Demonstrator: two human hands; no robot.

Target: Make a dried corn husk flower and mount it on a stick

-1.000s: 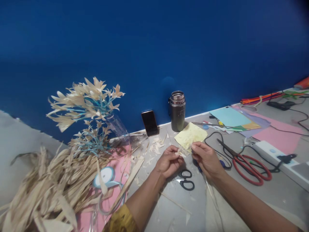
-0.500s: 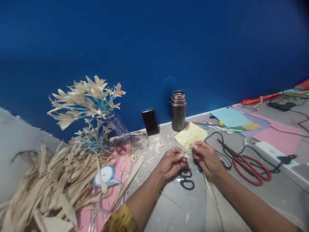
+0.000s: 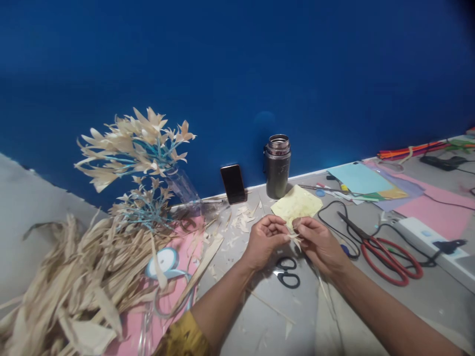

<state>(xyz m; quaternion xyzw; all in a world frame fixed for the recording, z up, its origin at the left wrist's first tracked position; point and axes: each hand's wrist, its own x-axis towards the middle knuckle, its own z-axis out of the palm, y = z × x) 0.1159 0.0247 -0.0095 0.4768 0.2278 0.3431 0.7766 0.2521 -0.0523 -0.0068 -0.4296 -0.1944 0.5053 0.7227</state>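
My left hand (image 3: 265, 241) and my right hand (image 3: 319, 243) meet above the grey table (image 3: 404, 301), fingertips pinched together on a small pale strip of dried leaf (image 3: 296, 239). Both hands are closed on it. Just below them lie small black-handled scissors (image 3: 286, 272). A yellow sheet of paper (image 3: 296, 205) lies right behind the hands. A thin pale stick (image 3: 323, 291) runs down under my right wrist.
A heap of dried leaf strips (image 3: 74, 277) fills the left, with a bouquet of leaf flowers on blue stems (image 3: 137, 158) in a clear vase. A phone (image 3: 233, 184) and metal flask (image 3: 277, 166) stand against the blue wall. Red scissors (image 3: 386, 251), cables, power strip (image 3: 430, 237) and coloured papers lie right.
The hands have drawn closer together and slightly lower, fingers working the small leaf strip. The view has shifted a little to the right and down.
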